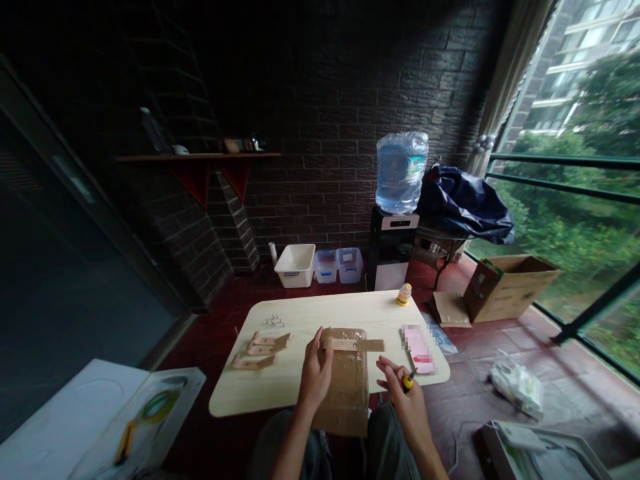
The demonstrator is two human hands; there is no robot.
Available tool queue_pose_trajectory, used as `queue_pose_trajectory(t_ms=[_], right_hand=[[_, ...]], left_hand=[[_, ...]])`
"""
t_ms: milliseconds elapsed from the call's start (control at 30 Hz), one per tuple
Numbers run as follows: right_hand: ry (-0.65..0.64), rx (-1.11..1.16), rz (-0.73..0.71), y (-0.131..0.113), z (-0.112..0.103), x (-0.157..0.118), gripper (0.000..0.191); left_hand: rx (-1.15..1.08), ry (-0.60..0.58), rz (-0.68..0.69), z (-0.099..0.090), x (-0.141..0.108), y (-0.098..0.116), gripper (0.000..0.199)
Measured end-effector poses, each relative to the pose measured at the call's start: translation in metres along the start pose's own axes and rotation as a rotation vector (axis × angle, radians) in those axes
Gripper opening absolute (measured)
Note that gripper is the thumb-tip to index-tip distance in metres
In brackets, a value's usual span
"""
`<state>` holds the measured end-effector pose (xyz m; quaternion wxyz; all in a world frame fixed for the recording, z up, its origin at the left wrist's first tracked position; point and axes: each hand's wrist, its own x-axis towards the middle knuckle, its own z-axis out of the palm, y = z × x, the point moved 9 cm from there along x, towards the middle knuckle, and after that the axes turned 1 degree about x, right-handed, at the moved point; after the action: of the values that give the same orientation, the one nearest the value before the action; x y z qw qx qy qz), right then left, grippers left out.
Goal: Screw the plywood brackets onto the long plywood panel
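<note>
Wooden strip [346,345], pale, dark-dotted, left hand [316,371] clamped on its end, right hand [409,399] holding yellow-black screwdriver [408,383]

The left hand [317,370] held a wooden piece [345,345] near its left end over a cardboard slab [344,393], while the right hand [411,399] gripped a yellow-and-black screwdriver [407,384]. Leftward on the pale table [240,395] lay bent wooden parts [254,363] and, just beyond them, small screws [273,325].

Person's in dk grn-grey trousers [390,440], L hand [315,375] & R hand [409,395] bare.
</note>
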<state>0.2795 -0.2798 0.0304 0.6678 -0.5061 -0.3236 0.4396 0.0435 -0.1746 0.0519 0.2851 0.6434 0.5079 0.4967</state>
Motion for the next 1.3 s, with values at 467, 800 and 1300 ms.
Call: queue_pose_trajectory(t_ms=[467,800,1300], right_hand=[[0.017,0.033,0.213,0.099,-0.013,0.036,0.054],[0.002,-0.055,0.193,0.12,-0.003,0.049,0.052],[0.034,-0.247,0.139,0.139,-0.001,0.068,0.046]], left_hand=[[0.155,-0.07,-0.28,0.066,0.054,-0.126,0.066],[0.05,-0.232,-0.359,0.061,0.059,-0.15,0.074],[0.215,-0.057,-0.283,-0.078,0.287,-0.115,0.041]])
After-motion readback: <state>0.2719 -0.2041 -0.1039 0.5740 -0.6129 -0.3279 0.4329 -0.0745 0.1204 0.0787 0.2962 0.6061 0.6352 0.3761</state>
